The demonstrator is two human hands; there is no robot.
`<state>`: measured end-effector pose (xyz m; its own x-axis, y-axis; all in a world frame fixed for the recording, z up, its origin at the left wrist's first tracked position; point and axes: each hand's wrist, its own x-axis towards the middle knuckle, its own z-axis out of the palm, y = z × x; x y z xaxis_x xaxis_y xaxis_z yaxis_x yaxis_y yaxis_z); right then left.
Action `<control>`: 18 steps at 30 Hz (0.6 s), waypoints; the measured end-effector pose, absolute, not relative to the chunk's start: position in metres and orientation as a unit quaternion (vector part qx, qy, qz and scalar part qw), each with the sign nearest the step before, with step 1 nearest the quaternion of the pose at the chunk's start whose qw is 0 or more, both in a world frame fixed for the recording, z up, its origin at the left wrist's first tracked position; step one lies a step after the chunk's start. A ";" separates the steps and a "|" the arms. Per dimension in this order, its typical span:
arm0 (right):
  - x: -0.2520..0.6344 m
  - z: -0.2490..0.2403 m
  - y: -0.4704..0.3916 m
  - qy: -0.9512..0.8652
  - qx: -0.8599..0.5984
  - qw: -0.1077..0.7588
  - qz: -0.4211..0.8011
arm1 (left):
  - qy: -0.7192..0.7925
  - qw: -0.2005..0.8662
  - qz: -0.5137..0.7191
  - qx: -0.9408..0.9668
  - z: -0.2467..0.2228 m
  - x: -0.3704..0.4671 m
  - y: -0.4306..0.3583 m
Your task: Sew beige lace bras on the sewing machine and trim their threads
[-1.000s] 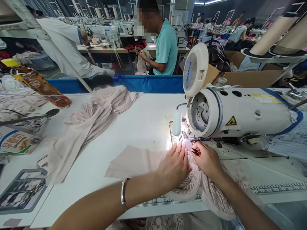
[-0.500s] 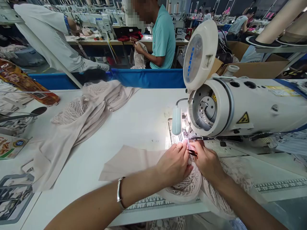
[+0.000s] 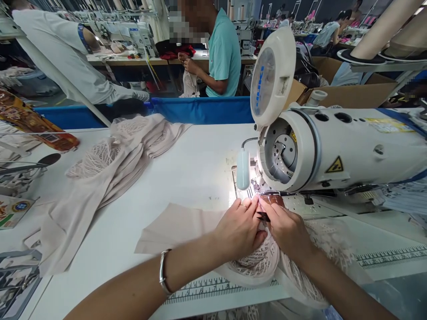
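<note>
Likely light, soft, snag-prone lace fabric (image 3: 254, 260); best gripped along its plain border (image 3: 253, 279); left hand (image 3: 237, 231), fingers narrow, pinches it; right hand (image 3: 289, 229) fingers hold dark pointed tool (image 3: 263, 216).

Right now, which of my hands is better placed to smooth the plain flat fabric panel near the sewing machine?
Probably your left hand: it is beside the plain flat fabric panel. Your right hand is farther from it, beyond the left, and apparently holds a dark pointed tool.

Strong white glare beside fingers (image 3: 252, 206); tabletop (image 3: 187, 173) softly lit; distance dim; edges stretched.
</note>
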<state>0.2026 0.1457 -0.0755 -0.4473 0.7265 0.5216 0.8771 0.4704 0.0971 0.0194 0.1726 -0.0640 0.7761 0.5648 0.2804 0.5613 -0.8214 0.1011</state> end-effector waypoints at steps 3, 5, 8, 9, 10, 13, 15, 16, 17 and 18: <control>0.202 -0.075 0.146 -0.829 -0.488 0.205 -0.182 | 0.297 0.005 0.147 0.944 -0.064 0.019 0.173; 0.203 -0.076 0.146 -0.827 -0.496 0.205 -0.168 | 0.294 0.003 0.150 0.944 -0.064 0.019 0.174; 0.204 -0.078 0.147 -0.827 -0.505 0.201 -0.142 | 0.295 0.002 0.155 0.943 -0.065 0.019 0.174; 0.205 -0.078 0.147 -0.827 -0.509 0.197 -0.135 | 0.297 0.001 0.155 0.942 -0.065 0.019 0.173; 0.205 -0.079 0.148 -0.826 -0.514 0.192 -0.130 | 0.298 0.001 0.155 0.942 -0.065 0.019 0.173; 0.206 -0.081 0.149 -0.822 -0.523 0.189 -0.124 | 0.295 0.007 0.156 0.943 -0.064 0.018 0.173; 0.206 -0.081 0.150 -0.821 -0.522 0.198 -0.120 | 0.290 0.012 0.159 0.944 -0.063 0.017 0.174; 0.206 -0.081 0.150 -0.820 -0.523 0.202 -0.118 | 0.288 0.014 0.159 0.944 -0.062 0.016 0.175; 0.206 -0.080 0.150 -0.819 -0.524 0.205 -0.116 | 0.286 0.015 0.159 0.945 -0.062 0.015 0.177; 0.206 -0.080 0.150 -0.817 -0.526 0.205 -0.116 | 0.285 0.016 0.157 0.945 -0.062 0.015 0.178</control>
<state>0.2059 0.1499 -0.0796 -0.3630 0.8122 0.4567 0.9072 0.4198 -0.0256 0.0150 0.1778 -0.0621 0.7878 0.5445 0.2880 0.5345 -0.8367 0.1197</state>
